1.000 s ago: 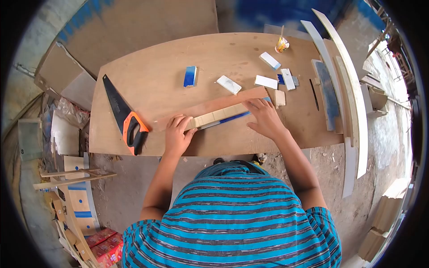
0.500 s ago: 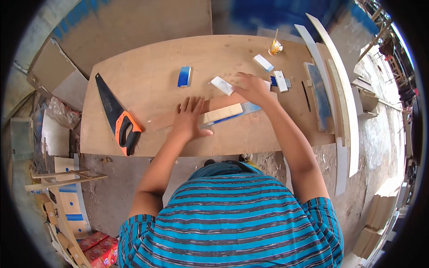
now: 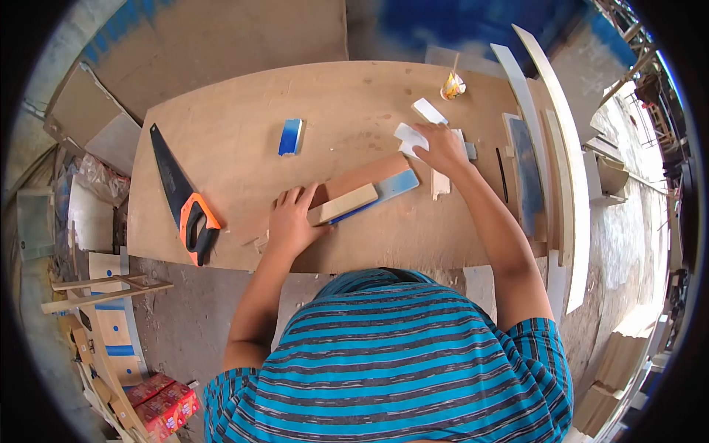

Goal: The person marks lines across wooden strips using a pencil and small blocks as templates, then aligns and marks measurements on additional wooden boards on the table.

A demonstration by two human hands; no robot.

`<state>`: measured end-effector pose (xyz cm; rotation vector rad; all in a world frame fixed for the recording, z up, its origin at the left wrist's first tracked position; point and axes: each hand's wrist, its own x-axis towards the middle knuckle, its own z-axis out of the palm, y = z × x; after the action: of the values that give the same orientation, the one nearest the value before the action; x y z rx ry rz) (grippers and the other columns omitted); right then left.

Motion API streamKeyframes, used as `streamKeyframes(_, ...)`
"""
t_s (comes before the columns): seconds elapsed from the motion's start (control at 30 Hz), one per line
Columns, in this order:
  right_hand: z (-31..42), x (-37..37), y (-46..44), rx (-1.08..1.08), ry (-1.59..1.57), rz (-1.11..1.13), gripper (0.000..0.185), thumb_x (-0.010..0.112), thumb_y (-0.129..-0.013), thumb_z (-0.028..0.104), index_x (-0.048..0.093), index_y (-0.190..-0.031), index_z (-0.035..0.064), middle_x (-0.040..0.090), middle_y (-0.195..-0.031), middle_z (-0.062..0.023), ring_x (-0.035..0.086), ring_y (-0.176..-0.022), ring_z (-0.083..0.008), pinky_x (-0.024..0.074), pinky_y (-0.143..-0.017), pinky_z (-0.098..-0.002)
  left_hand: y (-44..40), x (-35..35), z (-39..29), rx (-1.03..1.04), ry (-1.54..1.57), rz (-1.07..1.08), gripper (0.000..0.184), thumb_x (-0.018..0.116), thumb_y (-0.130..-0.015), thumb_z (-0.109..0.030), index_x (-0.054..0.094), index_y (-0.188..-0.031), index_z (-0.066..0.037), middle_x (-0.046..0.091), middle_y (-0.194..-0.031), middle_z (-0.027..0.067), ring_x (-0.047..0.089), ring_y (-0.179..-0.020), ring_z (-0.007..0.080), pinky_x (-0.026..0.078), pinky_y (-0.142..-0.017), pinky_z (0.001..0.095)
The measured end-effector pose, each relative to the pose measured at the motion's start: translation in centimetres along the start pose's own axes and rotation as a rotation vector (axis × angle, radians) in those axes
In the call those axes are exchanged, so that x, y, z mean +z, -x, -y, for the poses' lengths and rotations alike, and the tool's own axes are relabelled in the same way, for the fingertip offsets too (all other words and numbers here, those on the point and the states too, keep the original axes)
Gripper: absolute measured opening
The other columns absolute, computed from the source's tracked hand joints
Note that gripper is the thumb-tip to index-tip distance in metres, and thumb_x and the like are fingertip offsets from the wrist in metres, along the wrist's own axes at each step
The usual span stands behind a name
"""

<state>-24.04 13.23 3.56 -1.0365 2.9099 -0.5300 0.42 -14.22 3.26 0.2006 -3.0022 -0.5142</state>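
Observation:
My left hand (image 3: 290,219) straddles one end of a pale wood strip (image 3: 353,202), its thumb on the near side and its fingers over the far side. Under the strip lies a blue-painted board (image 3: 400,184), and a brown flat board (image 3: 363,175) runs along the far side. My right hand (image 3: 445,150) has its thumb and fingers closed on a white-painted wood block (image 3: 410,137). Just beyond it rests another white block with a blue end (image 3: 428,111). A short pale piece (image 3: 440,184) lies below my right wrist, partly covered.
An orange-handled handsaw (image 3: 193,214) lies at the left of the table (image 3: 221,111). Farther in is a blue block (image 3: 290,137). A cup with a stick (image 3: 453,87) stands at the back right. Long boards (image 3: 561,140) line the right edge, near a thin black stick (image 3: 502,176).
My right hand has drawn the white block to the right, away from the strips. My left hand and the pale strip have shifted slightly left and nearer. A short pale piece now shows below the right wrist.

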Motion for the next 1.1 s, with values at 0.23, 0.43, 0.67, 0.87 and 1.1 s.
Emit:
streamKeyframes(0.23,0.1,0.7,2.4,-0.159,-0.158,-0.134,0.058,0.075,-0.075,0.023,0.062,-0.129,0.0075,0.058,-0.132,-0.0119,0.051,-0.126,-0.0341,0.0441,-0.105,-0.0448,-0.1,-0.4,1.7,0.003,0.019,-0.011,0.097,0.093,-0.054,-0.033,0.053,-0.141,-0.016,0.058,-0.126,0.007,0.053,-0.12,0.0284,0.041,-0.104,0.0446)
streamKeyframes(0.43,3.0,0.2,3.0,-0.263,-0.097,0.081,0.074,0.082,-0.065,0.024,0.059,-0.134,0.0118,0.051,-0.14,-0.0092,0.04,-0.137,-0.0307,0.0337,-0.113,-0.0506,-0.1,-0.4,2.4,-0.032,0.004,-0.035,0.096,0.093,-0.052,-0.032,0.055,-0.139,-0.015,0.058,-0.128,0.0075,0.053,-0.121,0.0287,0.041,-0.103,0.0443)
streamKeyframes(0.67,2.5,1.0,4.4,-0.184,-0.088,-0.091,0.065,0.08,-0.07,0.021,0.061,-0.131,0.0101,0.049,-0.142,-0.0126,0.041,-0.136,-0.0329,0.0354,-0.111,-0.0501,-0.5,0.4,4.1,-0.09,0.02,-0.141,0.093,0.093,-0.051,-0.033,0.058,-0.135,-0.015,0.059,-0.128,0.0098,0.054,-0.119,0.0318,0.043,-0.101,0.0467)
streamKeyframes(0.87,2.1,0.7,8.1,-0.092,-0.142,-0.207,0.05,0.075,-0.075,0.018,0.066,-0.123,0.0074,0.057,-0.134,-0.0127,0.05,-0.126,-0.0347,0.0424,-0.104,-0.0484,-2.3,0.4,5.0,-0.121,0.028,-0.197,0.093,0.094,-0.052,-0.033,0.058,-0.134,-0.012,0.06,-0.126,0.0124,0.055,-0.116,0.0341,0.044,-0.1,0.0475)
streamKeyframes(1.1,0.9,-0.1,9.7,0.0,-0.149,-0.257,0.047,0.073,-0.077,0.015,0.066,-0.123,0.0068,0.06,-0.128,-0.0138,0.055,-0.118,-0.0336,0.0456,-0.1,-0.0467,-4.3,0.0,5.5,-0.137,0.009,-0.192,0.088,0.093,-0.054,-0.036,0.06,-0.132,-0.012,0.061,-0.122,0.0124,0.057,-0.113,0.0349,0.046,-0.096,0.0476)
